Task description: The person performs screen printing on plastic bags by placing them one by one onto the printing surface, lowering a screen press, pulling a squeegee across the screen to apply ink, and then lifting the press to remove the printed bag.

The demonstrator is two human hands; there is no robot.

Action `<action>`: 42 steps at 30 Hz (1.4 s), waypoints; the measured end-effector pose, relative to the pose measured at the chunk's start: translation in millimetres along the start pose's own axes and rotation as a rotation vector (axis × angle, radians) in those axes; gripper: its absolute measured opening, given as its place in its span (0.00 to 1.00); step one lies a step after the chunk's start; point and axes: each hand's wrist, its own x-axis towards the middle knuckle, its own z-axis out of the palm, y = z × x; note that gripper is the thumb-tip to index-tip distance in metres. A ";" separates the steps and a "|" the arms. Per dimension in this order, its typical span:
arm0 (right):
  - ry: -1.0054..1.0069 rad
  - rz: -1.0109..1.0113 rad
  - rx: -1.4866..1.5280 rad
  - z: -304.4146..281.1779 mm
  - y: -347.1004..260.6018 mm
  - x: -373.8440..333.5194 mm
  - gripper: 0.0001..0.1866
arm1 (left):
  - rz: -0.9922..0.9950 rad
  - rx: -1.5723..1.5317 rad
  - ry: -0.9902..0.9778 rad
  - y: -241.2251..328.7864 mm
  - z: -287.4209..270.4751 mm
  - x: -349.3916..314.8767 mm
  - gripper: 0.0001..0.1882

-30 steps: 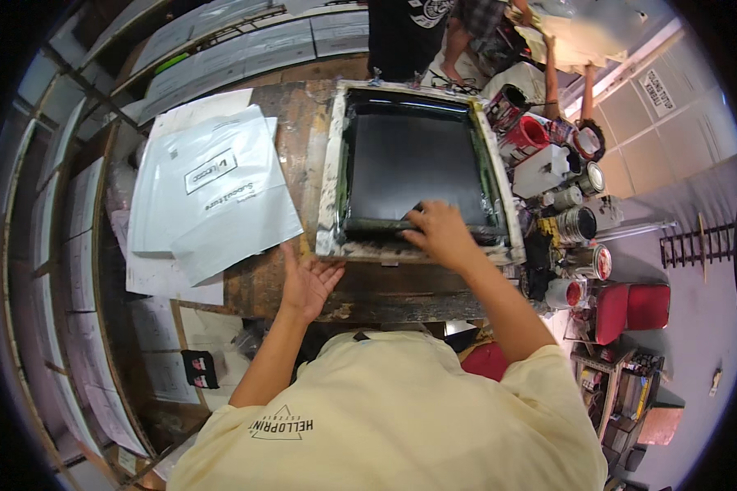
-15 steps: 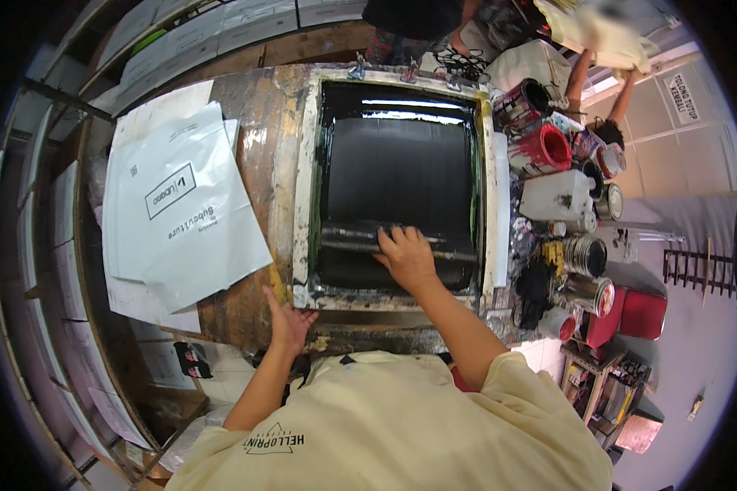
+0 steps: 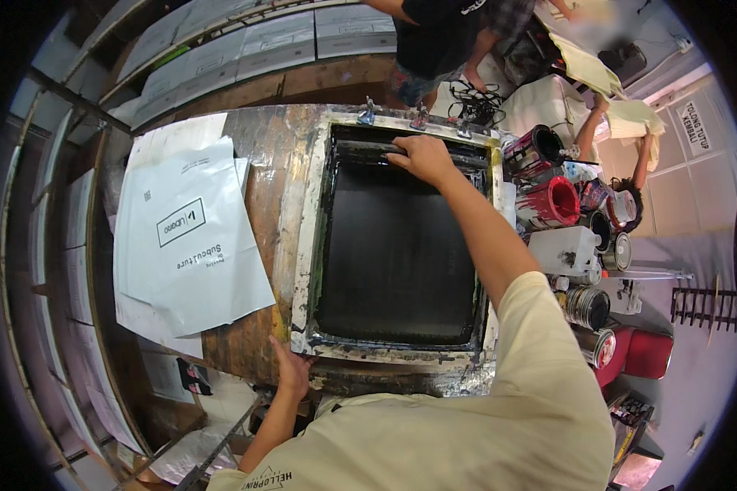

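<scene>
A screen-printing frame with a pale, ink-stained wooden border lies on the table, its mesh coated dark with black ink. My right hand is closed over a dark squeegee that lies across the mesh near the frame's far end. The squeegee's lower edge and part of its right half are hidden by my hand and forearm. At the near left corner of the frame rests my left hand, thumb and fingers apart, touching the edge there and holding nothing.
White printed plastic bags lie stacked left of the frame. Hinge clamps hold its far edge. Ink cans, among them a red one, and a white jerrycan crowd the right side. Two other people stand beyond the table; another person handles pale cloth.
My right hand has pushed the squeegee from the near end of the mesh to the far end. My left hand stays at the near left corner. The head view has shifted.
</scene>
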 end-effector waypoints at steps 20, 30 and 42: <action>0.115 -0.024 -0.080 -119.5 -233.1 -292.9 0.20 | 0.264 -0.026 -0.618 91.5 -1.8 -67.5 0.51; 0.651 -0.065 -0.300 -195.7 -252.4 -221.1 0.19 | 1.143 1.559 -0.094 31.6 42.1 -9.9 0.54; 0.643 -0.054 -0.246 -239.7 -233.7 -177.2 0.21 | 0.936 1.871 -0.001 -37.4 17.1 -13.7 0.57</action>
